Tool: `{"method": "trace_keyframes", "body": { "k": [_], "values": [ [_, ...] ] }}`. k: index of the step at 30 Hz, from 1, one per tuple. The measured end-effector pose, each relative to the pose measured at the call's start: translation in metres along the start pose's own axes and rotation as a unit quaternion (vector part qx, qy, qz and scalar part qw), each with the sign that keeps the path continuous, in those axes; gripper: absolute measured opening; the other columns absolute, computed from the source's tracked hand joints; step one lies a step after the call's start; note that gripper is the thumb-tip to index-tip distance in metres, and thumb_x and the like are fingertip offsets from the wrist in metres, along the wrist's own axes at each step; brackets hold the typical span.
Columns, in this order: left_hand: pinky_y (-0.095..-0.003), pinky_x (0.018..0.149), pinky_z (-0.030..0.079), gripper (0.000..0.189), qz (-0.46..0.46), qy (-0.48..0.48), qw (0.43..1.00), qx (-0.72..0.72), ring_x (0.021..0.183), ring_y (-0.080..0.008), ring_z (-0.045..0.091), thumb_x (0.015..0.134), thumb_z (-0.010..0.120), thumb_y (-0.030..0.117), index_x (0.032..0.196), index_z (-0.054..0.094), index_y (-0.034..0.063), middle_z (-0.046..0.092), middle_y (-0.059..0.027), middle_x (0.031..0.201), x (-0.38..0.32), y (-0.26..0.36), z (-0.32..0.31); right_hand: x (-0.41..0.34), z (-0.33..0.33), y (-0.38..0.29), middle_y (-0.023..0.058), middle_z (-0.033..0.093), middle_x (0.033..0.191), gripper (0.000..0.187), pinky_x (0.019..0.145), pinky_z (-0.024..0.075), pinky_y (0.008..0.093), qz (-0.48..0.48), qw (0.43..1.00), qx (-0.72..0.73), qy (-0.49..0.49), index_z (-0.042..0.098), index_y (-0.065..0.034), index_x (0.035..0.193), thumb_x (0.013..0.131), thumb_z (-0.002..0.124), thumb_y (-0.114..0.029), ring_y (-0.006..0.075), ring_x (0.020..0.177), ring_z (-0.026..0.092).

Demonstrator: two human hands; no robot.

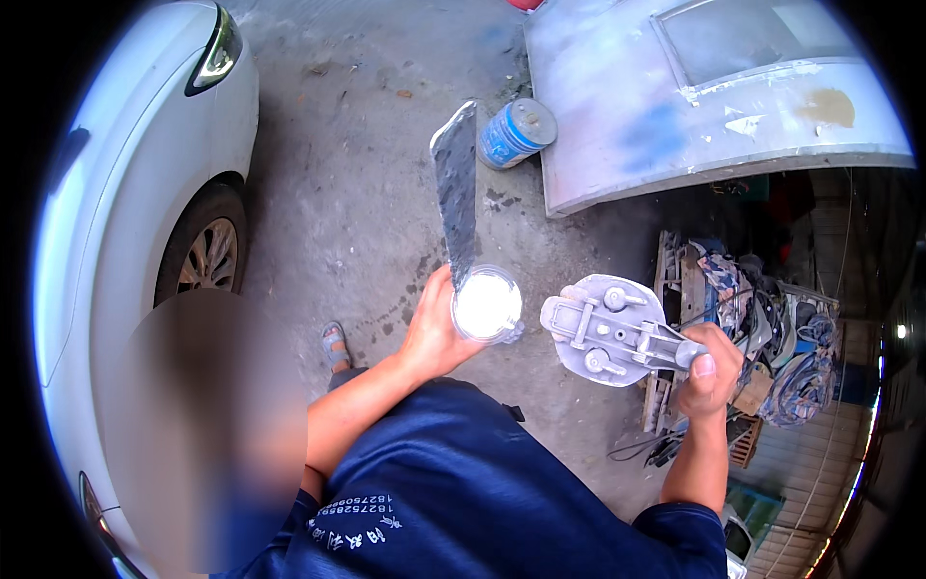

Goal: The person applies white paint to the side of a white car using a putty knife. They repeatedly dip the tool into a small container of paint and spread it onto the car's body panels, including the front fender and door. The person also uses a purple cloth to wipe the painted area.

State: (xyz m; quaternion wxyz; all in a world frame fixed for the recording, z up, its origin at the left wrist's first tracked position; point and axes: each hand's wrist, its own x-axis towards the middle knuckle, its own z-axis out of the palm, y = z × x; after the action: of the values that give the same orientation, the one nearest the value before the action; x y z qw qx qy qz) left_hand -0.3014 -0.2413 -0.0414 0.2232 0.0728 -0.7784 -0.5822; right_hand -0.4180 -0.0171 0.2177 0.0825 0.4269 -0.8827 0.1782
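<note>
My left hand [435, 334] is wrapped around a clear cup [519, 327] that holds bright white liquid [487, 302]. A long flat grey strip [457, 188], its surface mottled and its far end edged in white, rises beside the cup's rim. Whether it stands in the cup or is pinched by my fingers I cannot tell. In my right hand [712, 369] is the handle end of a grey metal paint-can stirring lid [604, 329] with two wing-like clamps and a pouring lever. It is to the right of the cup, apart from it; any can underneath is hidden.
A white car [152, 137] stands along the left. Ahead, a blue-and-white pail [517, 134] sits on the concrete floor [347, 188] beside a paint-stained white cabinet [608, 108]. Heaped hoses and bundled material [788, 354] lie at right. A sandalled foot [336, 346] shows below my left forearm.
</note>
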Motion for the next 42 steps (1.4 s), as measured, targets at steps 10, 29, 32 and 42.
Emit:
{"method": "trace_keyframes", "body": {
  "k": [10,29,32,42],
  "values": [
    [-0.0470,0.104,0.041,0.085,0.002,-0.004,1.000,-0.001,0.126,-0.0423,0.045,0.064,0.086,0.023,0.133,0.043,-0.0045,0.043,-0.0251,0.136,0.004,0.000,0.003,0.006,0.002,-0.005,0.0175,0.054,0.066,0.048,0.051,0.0408,0.0367,-0.012,1.000,0.003,-0.024,0.060,0.0062,0.079,0.086,0.045,-0.039,0.0312,0.055,0.055],
    [-0.0469,0.103,0.042,0.080,0.008,-0.005,1.000,-0.019,0.125,-0.0406,0.046,0.064,0.084,0.022,0.131,0.046,-0.0015,0.044,-0.0221,0.136,0.005,0.004,0.003,0.006,0.002,-0.011,0.0178,0.055,0.066,0.047,0.052,0.0417,0.0373,-0.003,1.000,-0.006,-0.030,0.062,0.0076,0.080,0.088,0.043,-0.034,0.0313,0.056,0.056],
    [-0.0469,0.103,0.042,0.080,0.004,-0.011,1.000,-0.011,0.125,-0.0403,0.046,0.064,0.084,0.021,0.131,0.046,-0.0014,0.044,-0.0219,0.136,0.005,0.006,0.003,0.006,0.002,-0.011,0.0176,0.055,0.066,0.046,0.052,0.0419,0.0369,-0.006,0.999,-0.008,-0.034,0.062,0.0075,0.080,0.089,0.043,-0.034,0.0310,0.056,0.056],
    [-0.0474,0.103,0.042,0.079,0.004,-0.011,1.000,-0.013,0.125,-0.0402,0.046,0.064,0.084,0.020,0.130,0.047,-0.0018,0.043,-0.0217,0.136,0.001,0.007,0.004,0.007,0.002,-0.014,0.0168,0.055,0.065,0.045,0.051,0.0411,0.0362,-0.020,0.999,-0.010,-0.038,0.063,0.0073,0.080,0.089,0.044,-0.033,0.0297,0.054,0.055]
  ]
}}
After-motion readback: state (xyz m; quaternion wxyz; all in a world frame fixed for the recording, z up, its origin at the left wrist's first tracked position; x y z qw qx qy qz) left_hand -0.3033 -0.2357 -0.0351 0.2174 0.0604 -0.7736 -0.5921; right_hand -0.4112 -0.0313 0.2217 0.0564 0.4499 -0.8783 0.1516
